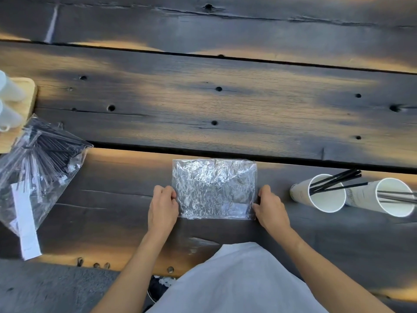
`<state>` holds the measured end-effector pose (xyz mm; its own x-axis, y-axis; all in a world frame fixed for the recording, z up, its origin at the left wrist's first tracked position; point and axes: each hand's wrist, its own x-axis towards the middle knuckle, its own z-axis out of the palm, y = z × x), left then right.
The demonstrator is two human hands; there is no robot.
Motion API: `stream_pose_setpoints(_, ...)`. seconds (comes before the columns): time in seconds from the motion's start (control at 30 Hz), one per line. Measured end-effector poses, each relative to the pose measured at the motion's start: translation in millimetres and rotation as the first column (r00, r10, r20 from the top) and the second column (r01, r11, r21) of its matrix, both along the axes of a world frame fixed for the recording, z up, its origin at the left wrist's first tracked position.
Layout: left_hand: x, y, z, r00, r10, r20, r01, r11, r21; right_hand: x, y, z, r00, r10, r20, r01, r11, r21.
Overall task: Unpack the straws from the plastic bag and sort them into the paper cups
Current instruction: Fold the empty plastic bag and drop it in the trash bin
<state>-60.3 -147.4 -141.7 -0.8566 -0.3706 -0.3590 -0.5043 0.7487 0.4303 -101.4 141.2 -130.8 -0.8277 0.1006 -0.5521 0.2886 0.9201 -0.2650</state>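
A crumpled, empty clear plastic bag point(214, 188) lies flat on the dark wooden table point(203, 105) in front of me. My left hand point(163, 206) pinches its left edge and my right hand point(269, 207) pinches its right edge. To the right stand two white paper cups: the nearer cup point(320, 193) holds several black straws point(336, 178), and the far-right cup point(383, 197) holds thin straws that lean toward the frame edge. At the left lies a second clear bag point(38, 163) full of black straws, with a white label strip on it.
A light wooden tray point(27, 96) with white cylindrical containers point(10, 89) sits at the left edge, partly under the full bag. Gaps run between the table planks. My pale garment covers the table's near edge at the bottom centre.
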Motion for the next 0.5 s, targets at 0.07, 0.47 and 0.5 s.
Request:
stream_pose_setpoints(0.07,-7,13,2,0.995,-0.093,-0.026,0.094,0.994,0.062,-4,-10,7,0.996,-0.060,-0.068,0.056,0.997,-0.058)
stream_pose_setpoints(0.47,-76,36,3,0.884,0.294,0.364,-0.468,0.534,0.704,-59,-41,11,0.537,-0.637,0.554,0.835,0.310,-0.454)
stream_pose_setpoints(0.5,-78,36,3,0.883,0.285,0.372,-0.469,0.536,0.702,-63,-39,10,0.555,-0.634,0.539,0.825,0.336,-0.454)
